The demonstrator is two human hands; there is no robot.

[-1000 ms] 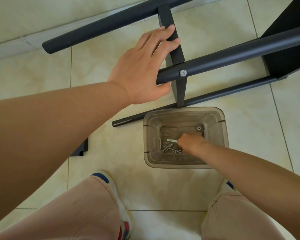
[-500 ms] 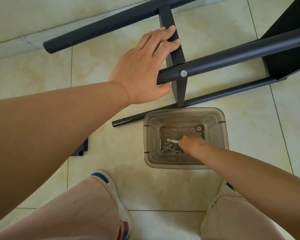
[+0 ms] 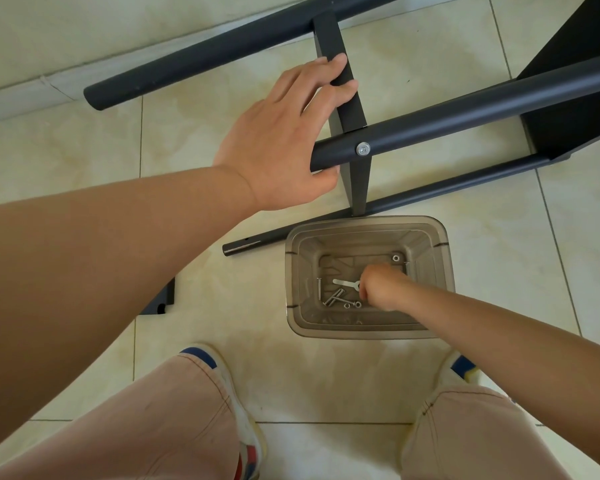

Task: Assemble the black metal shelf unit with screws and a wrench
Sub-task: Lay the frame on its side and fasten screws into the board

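This looks like a room in a home: the floor (image 3: 465,375) is laid with glossy cream tiles with thin grout lines, and a pale skirting strip (image 3: 25,98) runs along the foot of a plain wall at the upper left. The work happens straight on the floor (no workshop fittings show), with a small translucent brown plastic bin (image 3: 440,271) serving as a parts holder.
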